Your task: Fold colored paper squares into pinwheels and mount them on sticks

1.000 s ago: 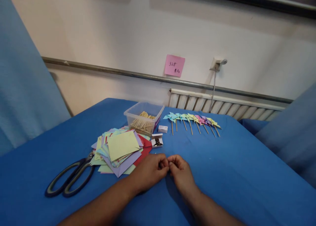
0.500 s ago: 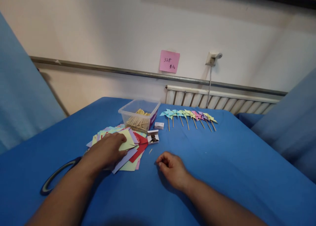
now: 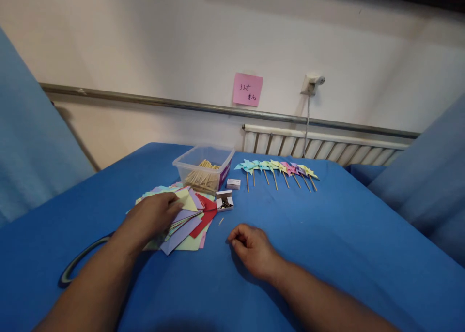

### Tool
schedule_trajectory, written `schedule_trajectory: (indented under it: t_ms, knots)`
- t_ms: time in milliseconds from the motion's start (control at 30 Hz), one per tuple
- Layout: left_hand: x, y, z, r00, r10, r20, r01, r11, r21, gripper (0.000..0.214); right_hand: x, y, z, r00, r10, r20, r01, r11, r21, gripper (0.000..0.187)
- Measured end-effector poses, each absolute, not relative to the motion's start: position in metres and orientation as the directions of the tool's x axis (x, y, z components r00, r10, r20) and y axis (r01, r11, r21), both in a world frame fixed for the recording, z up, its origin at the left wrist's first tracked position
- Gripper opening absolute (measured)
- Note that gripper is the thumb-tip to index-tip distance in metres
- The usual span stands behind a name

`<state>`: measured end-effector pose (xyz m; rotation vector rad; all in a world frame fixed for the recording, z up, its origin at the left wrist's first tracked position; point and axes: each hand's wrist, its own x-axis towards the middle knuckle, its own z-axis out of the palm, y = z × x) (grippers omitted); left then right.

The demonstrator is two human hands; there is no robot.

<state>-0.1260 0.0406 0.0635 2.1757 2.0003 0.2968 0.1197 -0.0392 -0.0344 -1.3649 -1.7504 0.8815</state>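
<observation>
My left hand (image 3: 160, 211) is closed on a pale yellow sheet of paper (image 3: 187, 200) at the top of a loose pile of coloured paper (image 3: 181, 236). Lilac, red, green and pink sheets fan out below it, and my hand and forearm hide part of the pile. To the right, my right hand (image 3: 252, 252) rests on the blue cloth with its fingers curled into a pinch. Whatever may be between those fingertips is too small to name. A short stick piece (image 3: 221, 221) lies between the two hands.
Behind the pile stands a clear plastic tub (image 3: 203, 154) of wooden sticks (image 3: 202, 176). An open small box (image 3: 224, 201) with metal pieces and another small box (image 3: 233, 183) sit beside it. Paper pinwheels (image 3: 276, 166) lie in a row at the back. A scissors handle (image 3: 82, 259) shows at left.
My left hand has shifted slightly left and up, with the yellow paper lifted and tilted, baring more sheet edges below. My right hand stays in place.
</observation>
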Motion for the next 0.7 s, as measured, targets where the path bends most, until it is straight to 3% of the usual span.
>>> schedule_trajectory:
  t_ms: [133, 200, 267, 300, 333, 433, 567, 700]
  knots:
    - [-0.117, 0.028, 0.08, -0.01, 0.966, 0.257, 0.97, -0.053, 0.237, 0.028, 0.119, -0.039, -0.035, -0.168, 0.976, 0.142, 0.466, 0.205, -0.86, 0.02]
    - [-0.112, 0.022, 0.083, -0.09, 0.907, 0.411, 0.93, -0.071, 0.36, 0.029, 0.118, -0.038, -0.036, -0.17, 0.974, 0.146, 0.467, 0.211, -0.859, 0.021]
    - [-0.105, 0.016, 0.082, -0.28, 0.84, 0.465, 0.794, -0.069, 0.604, 0.029, 0.117, -0.038, -0.038, -0.16, 0.976, 0.146, 0.446, 0.203, -0.872, 0.02]
    - [-0.1, 0.014, 0.079, -0.4, 0.812, 0.426, 0.662, -0.066, 0.747, 0.03, 0.116, -0.037, -0.039, -0.143, 0.98, 0.139, 0.411, 0.186, -0.893, 0.017]
    - [-0.094, 0.012, 0.076, -0.41, 0.849, 0.335, 0.486, -0.107, 0.867, 0.033, 0.115, -0.036, -0.04, -0.121, 0.984, 0.128, 0.349, 0.163, -0.923, 0.014]
    - [-0.072, 0.009, 0.064, -0.258, 0.959, 0.118, 0.061, -0.106, 0.992, 0.041, 0.115, -0.033, -0.039, -0.068, 0.994, 0.086, 0.016, 0.087, -0.996, 0.024]
    - [-0.046, 0.004, 0.046, -0.003, 0.997, -0.073, -0.025, 0.073, 0.997, 0.044, 0.12, -0.028, -0.031, -0.105, 0.993, 0.061, -0.369, 0.019, -0.929, 0.045]
    - [-0.035, 0.002, 0.028, 0.133, 0.98, -0.148, 0.0, 0.149, 0.989, 0.036, 0.12, -0.025, -0.03, -0.149, 0.988, 0.029, -0.509, -0.051, -0.859, 0.044]
